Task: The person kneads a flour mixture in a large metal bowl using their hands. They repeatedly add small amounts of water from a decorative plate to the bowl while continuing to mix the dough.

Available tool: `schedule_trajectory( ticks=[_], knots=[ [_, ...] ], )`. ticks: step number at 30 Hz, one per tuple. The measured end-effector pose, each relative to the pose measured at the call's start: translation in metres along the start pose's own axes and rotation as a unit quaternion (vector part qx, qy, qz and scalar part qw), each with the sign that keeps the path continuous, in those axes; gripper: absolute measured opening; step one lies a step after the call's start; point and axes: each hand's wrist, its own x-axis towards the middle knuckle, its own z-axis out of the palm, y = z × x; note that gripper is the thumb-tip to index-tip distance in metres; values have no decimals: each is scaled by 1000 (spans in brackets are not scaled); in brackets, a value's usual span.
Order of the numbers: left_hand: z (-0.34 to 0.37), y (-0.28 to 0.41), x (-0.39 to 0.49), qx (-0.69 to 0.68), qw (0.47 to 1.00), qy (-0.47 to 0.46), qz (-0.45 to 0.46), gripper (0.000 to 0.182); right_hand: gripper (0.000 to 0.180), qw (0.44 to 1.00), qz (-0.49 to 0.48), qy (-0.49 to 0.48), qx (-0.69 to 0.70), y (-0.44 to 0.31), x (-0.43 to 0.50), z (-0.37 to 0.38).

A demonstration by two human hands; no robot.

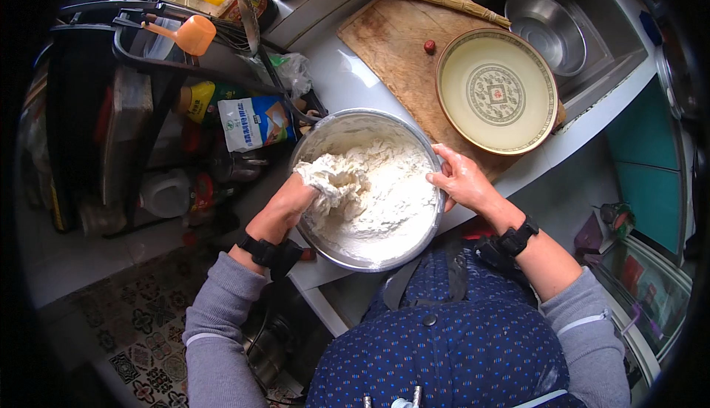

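Note:
A metal mixing bowl [370,268] stands at the counter's front edge, holding white flour [399,202] and a clump of wet, shaggy dough [338,178]. My left hand [297,194] reaches in over the bowl's left side; its fingers are buried in or coated with the sticky dough, so their pose is hidden. With thumb and fingers, my right hand [457,178] grips the bowl's right rim. Flour dusts the bowl's inner wall.
Right of the bowl, a patterned round dish [457,105] and a red date [429,47] rest on a wooden cutting board [383,47], with a straw brush [444,2]. Behind is a sink with a metal basin [546,30]. A rack with an orange scoop [195,35] and a blue-white packet [258,123] are left.

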Motion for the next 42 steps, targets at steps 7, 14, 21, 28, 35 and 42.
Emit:
schedule_trajectory(
  ticks=[7,14,21,28,35,42],
  knots=[
    [-13,-50,13,374,922,-6,100,72,61,1000,-2,-3,6,4,2,1],
    [27,-88,68,446,871,183,96,46,57,1000,-14,15,9,3,3,2],
    [16,-75,96,222,947,206,111,28,61,1000,8,16,4,2,3,4],
    [27,-24,48,-23,996,87,22,35,61,1000,-2,5,15,4,0,1],
    [26,-20,28,-137,988,70,-21,32,62,1000,1,11,16,3,-2,2],
    [9,1,-9,-25,995,-85,48,43,63,1000,-16,-2,21,7,-1,1]
  ],
)
